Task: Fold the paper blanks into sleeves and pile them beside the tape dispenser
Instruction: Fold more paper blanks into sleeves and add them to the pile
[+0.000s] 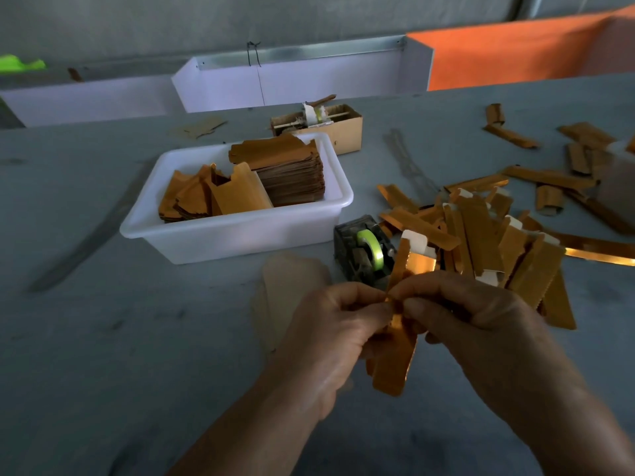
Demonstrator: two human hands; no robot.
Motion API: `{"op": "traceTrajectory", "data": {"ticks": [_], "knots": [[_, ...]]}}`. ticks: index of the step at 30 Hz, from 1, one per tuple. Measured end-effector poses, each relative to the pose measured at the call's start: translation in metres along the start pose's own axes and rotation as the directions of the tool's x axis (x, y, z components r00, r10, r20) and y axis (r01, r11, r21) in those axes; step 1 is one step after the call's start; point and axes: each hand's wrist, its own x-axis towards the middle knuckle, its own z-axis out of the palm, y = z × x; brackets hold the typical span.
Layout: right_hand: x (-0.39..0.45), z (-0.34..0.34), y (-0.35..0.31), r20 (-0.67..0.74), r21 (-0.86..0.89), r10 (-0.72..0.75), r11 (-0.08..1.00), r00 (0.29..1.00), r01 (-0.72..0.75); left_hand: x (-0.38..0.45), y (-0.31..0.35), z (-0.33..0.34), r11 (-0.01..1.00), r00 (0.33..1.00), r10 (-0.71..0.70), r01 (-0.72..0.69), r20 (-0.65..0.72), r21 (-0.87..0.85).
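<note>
Both my hands hold one orange-gold paper blank [395, 359] upright above the table, just in front of the tape dispenser [364, 252]. My left hand [330, 334] pinches its left side and my right hand [481, 324] pinches its right side, fingertips meeting near the middle. The blank's white-tabbed top rises above my fingers. A heap of folded sleeves [488, 242] lies right of the dispenser. Flat blanks [288, 170] are stacked in a white tub [240, 231].
A small cardboard box [330, 128] with scraps stands behind the tub. More sleeves [563, 166] are scattered at the far right. A pale flat piece [288, 286] lies on the grey table left of my hands. White bins [292, 87] line the back edge.
</note>
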Motion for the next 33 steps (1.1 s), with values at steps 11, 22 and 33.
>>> {"op": "traceTrajectory", "data": {"ticks": [11, 22, 33], "knots": [[0.003, 0.005, 0.0, -0.078, -0.095, 0.063, 0.993, 0.995, -0.07, -0.004, 0.002, -0.002, 1.0, 0.998, -0.005, 0.006, 0.061, -0.02], [0.001, 0.014, -0.004, -0.159, -0.3, 0.033, 0.95, 0.987, -0.08, -0.006, -0.005, 0.003, 0.998, 0.996, 0.06, -0.058, -0.059, 0.027], [0.0, 0.015, -0.015, -0.309, -0.518, 0.022, 0.834, 0.951, -0.188, -0.011, -0.012, 0.009, 0.914, 0.882, 0.401, -0.366, -0.25, 0.174]]}}
